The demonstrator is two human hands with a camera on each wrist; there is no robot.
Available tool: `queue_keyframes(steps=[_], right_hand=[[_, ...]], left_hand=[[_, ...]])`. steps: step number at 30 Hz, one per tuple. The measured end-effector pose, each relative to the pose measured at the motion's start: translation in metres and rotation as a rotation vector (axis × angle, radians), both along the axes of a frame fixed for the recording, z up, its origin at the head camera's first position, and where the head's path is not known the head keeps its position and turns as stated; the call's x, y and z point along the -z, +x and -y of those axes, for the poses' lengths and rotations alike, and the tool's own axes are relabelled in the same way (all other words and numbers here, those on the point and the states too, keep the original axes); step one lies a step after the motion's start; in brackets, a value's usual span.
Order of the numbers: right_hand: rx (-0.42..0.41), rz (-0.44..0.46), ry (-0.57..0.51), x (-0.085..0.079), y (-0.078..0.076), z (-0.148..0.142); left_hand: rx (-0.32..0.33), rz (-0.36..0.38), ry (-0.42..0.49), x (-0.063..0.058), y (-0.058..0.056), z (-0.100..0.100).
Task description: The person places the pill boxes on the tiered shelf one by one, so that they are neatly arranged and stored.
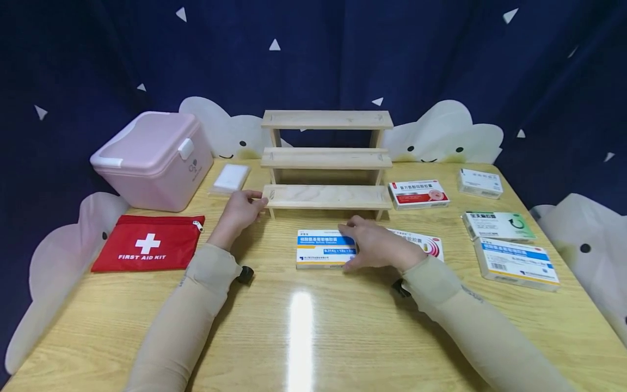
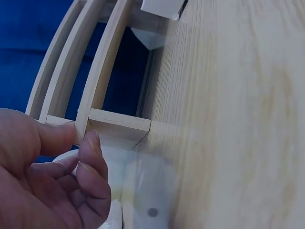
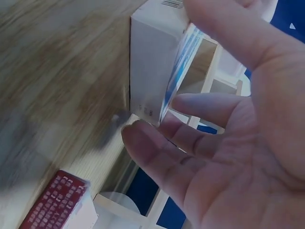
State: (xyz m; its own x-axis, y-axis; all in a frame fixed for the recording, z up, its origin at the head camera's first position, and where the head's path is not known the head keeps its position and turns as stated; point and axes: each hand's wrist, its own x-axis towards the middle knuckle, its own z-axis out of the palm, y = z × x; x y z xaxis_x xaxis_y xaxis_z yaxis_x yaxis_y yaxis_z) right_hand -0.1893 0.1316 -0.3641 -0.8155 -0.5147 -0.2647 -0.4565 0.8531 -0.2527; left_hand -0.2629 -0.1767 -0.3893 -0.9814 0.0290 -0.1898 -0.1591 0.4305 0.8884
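My left hand (image 1: 240, 211) pinches the left end of the lowest board of a three-tier wooden shelf (image 1: 325, 197) between thumb and fingers; the left wrist view shows this pinch up close. In front of the shelf, a blue and white medicine box (image 1: 318, 247) lies flat on the table. My right hand (image 1: 382, 245) grips its right end, thumb on the near side and fingers on the far side. Partly hidden beneath that hand is a white medicine box with red rings (image 1: 434, 246). The right wrist view shows the gripped box's white end panel (image 3: 152, 64).
On the left stand a pink lidded storage box (image 1: 152, 158), a red first aid pouch (image 1: 147, 244) and a white packet (image 1: 231, 178). To the right lie a red and white box (image 1: 419, 194), a small white box (image 1: 480, 183), a green and white box (image 1: 498, 225) and another blue-white box (image 1: 516, 263).
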Motion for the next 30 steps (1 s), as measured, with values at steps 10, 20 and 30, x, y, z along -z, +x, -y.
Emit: queue_keyframes(steps=[10, 20, 30], right_hand=[[-0.059, -0.012, -0.033, -0.024, 0.002, -0.006], [0.014, -0.127, -0.132, -0.109, -0.047, -0.012], [-0.007, -0.134, -0.001, -0.171, -0.145, 0.032]], left_hand=[[0.007, 0.000, -0.008, -0.003, -0.001, 0.005], [0.006, 0.006, -0.018, -0.003, -0.002, 0.002], [0.025, 0.013, -0.027, 0.005, 0.001, -0.002]])
